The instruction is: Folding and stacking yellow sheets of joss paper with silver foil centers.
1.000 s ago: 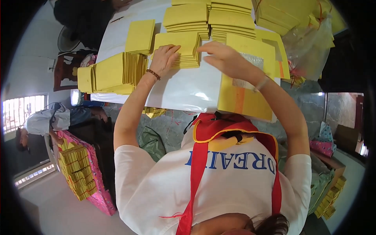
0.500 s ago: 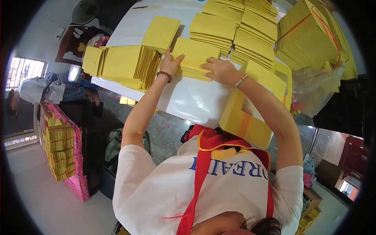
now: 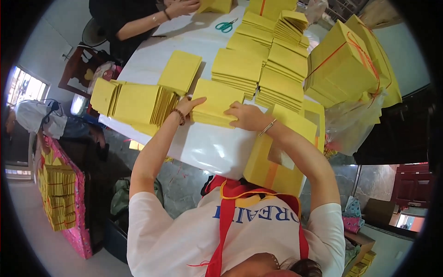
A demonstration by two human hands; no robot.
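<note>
Low at the left, a dark bin (image 3: 117, 242) is seen with a green sack (image 3: 121, 198) at its far side; its inside is too dark to be read. Low at the right, a cardboard box (image 3: 365, 242) is placed with yellow bundles (image 3: 364, 264) just beside it. Across the near edge of the desk (image 3: 203, 145), a yellow block (image 3: 258, 168) with an orange strip is passed over by the right forearm.

Beyond this bare edge, the stack of flat yellow pieces (image 3: 214, 97) is set between the two grips. Its left edge is touched by the left grip (image 3: 187, 105), thumb laid over the top, fingers partly hidden; its right near corner is met by the curled fingers of the right grip (image 3: 236, 115). Whether either is pinched tight cannot be told.

Off to the left, packed yellow bundles (image 3: 57, 196) are contained in a pink-sided tray (image 3: 79, 198). To the right, a clear plastic bag (image 3: 348, 131) is slumped below a large yellow bundle (image 3: 339, 62) tied with red string; its contents are blurred. Farther off, more yellow stacks (image 3: 237, 64) are lined up, and green-handled scissors (image 3: 225, 27) are laid near a co-worker's forearm (image 3: 138, 28).
</note>
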